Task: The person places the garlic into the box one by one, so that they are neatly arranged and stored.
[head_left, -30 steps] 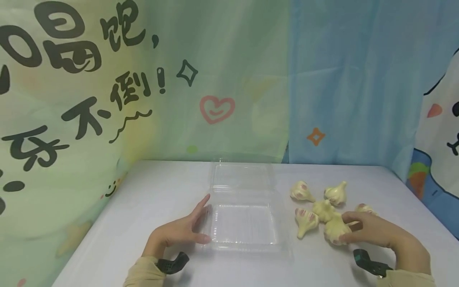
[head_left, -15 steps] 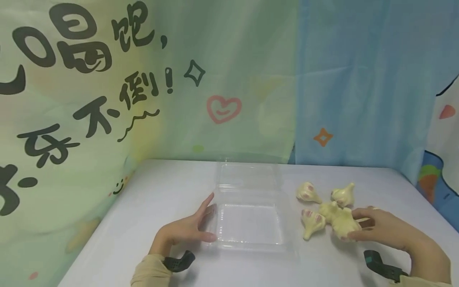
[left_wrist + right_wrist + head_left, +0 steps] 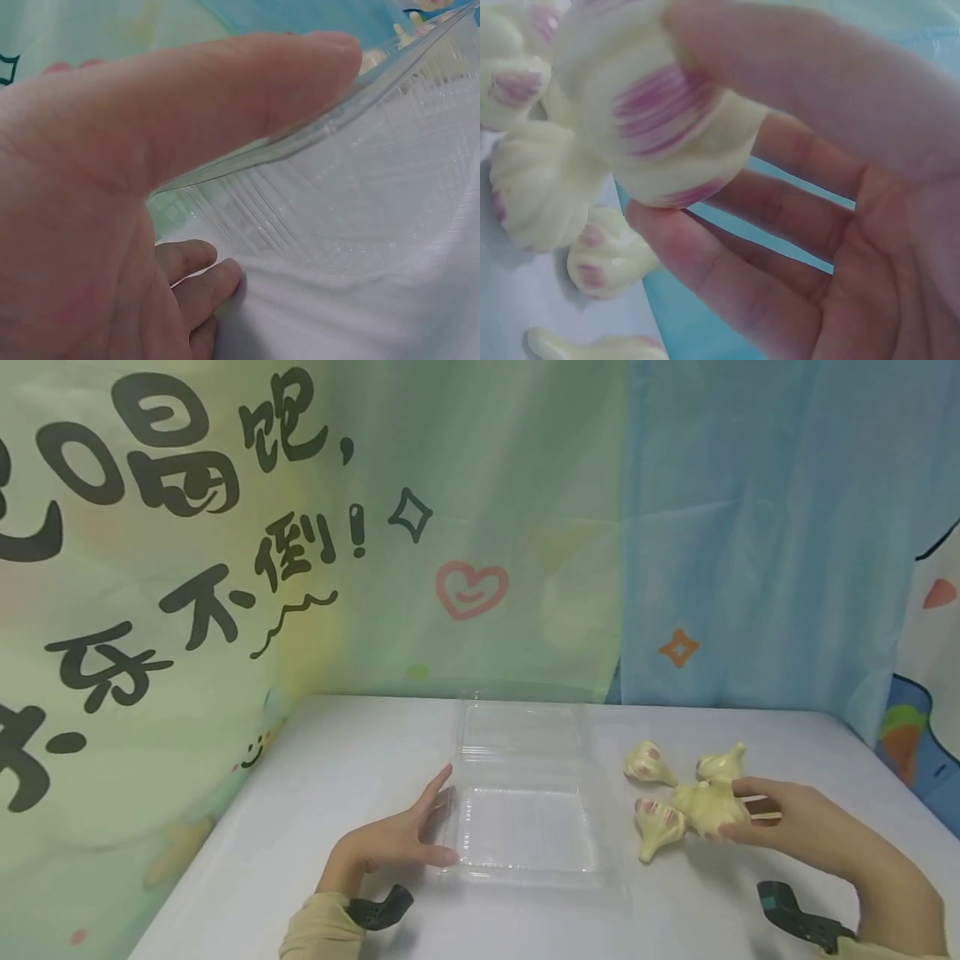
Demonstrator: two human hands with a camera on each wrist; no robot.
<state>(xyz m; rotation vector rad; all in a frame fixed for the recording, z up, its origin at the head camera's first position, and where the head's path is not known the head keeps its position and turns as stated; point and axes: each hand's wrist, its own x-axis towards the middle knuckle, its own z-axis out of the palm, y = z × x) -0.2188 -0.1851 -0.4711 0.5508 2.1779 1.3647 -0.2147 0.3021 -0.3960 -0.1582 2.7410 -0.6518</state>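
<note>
My right hand pinches a garlic bulb between thumb and fingers. In the right wrist view this garlic bulb shows purple streaks and hangs above the others. Close by lie several more pale bulbs, among them a front one, a back left one and a back right one. My left hand rests at the left edge of a clear plastic clamshell box, fingers spread. Its thumb lies along the box's rim, while other fingertips stay low beside the wall.
The box's lid is folded back, away from me, on the white table. Behind the table hangs a printed curtain. Each wrist wears a dark camera mount, such as the left mount.
The right hand has raised the garlic bulb slightly off the table. My left hand keeps its place at the box. The whole view has shifted a little as the head turned left.
</note>
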